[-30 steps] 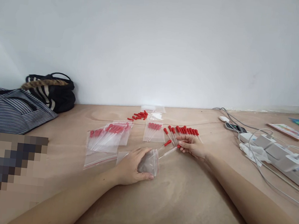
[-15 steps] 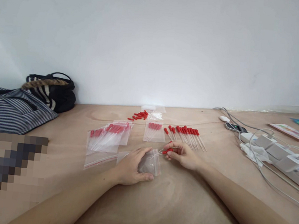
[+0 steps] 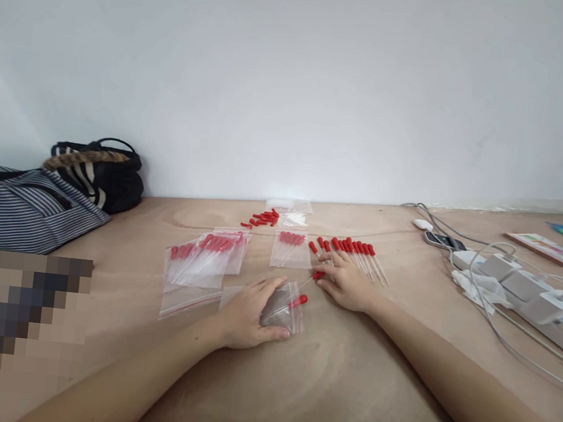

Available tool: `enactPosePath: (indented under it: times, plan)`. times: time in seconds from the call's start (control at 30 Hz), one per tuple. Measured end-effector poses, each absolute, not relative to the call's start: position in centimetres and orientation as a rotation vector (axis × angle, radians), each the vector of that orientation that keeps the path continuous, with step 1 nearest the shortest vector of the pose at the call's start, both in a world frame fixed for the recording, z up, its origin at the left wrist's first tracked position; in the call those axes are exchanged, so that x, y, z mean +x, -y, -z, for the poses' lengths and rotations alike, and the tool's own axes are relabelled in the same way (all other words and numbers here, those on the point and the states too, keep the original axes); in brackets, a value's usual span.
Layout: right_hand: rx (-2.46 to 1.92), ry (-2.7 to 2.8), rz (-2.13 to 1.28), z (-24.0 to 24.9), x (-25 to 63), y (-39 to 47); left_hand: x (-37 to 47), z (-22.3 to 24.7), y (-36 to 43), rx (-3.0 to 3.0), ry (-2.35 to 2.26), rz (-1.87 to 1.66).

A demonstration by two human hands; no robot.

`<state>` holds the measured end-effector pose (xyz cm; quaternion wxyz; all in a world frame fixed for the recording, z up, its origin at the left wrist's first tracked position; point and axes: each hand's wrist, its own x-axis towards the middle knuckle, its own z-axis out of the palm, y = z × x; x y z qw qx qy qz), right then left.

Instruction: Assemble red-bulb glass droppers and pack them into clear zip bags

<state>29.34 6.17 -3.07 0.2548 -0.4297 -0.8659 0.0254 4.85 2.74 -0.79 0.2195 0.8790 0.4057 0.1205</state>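
Note:
My left hand (image 3: pixel 249 315) lies on the table with fingers and thumb curved around a clear zip-lock bag (image 3: pixel 279 305), its mouth facing right. One red-bulbed dropper (image 3: pixel 303 299) sticks partly out of that mouth, its clear stem inside. At the fingertips of my right hand (image 3: pixel 347 282) is a second dropper (image 3: pixel 318 276), its stem slanting to the bag's mouth. Beyond that hand lies a row of droppers (image 3: pixel 358 247), red bulbs away from me. A bag of droppers (image 3: pixel 291 251) lies further back, and several filled bags (image 3: pixel 200 263) overlap on the left.
Loose red bulbs (image 3: pixel 267 217) and a clear bag holding pale stems (image 3: pixel 295 218) lie near the wall. On the right are a power strip with chargers (image 3: pixel 525 284), cables and a colourful card (image 3: pixel 549 248). A striped bag (image 3: pixel 24 211) and a black bag (image 3: pixel 118 180) stand left.
One dropper has left my right hand and now rests in the bag's mouth. My right hand's fingers have spread and shifted slightly away from the bag. My left hand has stayed put.

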Motion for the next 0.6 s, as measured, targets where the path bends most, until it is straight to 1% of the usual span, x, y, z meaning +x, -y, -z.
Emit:
enactPosePath:
  times: [0.13, 0.27, 0.33, 0.43, 0.6]
  plan:
    - [-1.243, 2.407, -0.004, 3.1, 29.3, -6.7, 5.0, 0.5, -2.7, 2.445, -1.128, -0.299]
    - [-1.201, 2.442, 0.032, 2.7, 28.3, -6.2, 5.0, 0.5, -2.7, 2.432, -1.138, -0.321]
    - [-1.065, 2.45, -0.097, 2.6, 27.7, -5.8, 5.0, 0.6, -2.7, 2.425, -1.14, -0.326]
    - [-0.869, 2.332, -0.412, 2.7, 26.8, -5.4, 4.9, 0.9, -2.9, 2.439, -1.099, -0.363]
    - [-0.935, 1.999, -0.89, 3.7, 26.0, -5.2, 4.7, 1.3, -3.2, 2.455, -1.04, -0.404]
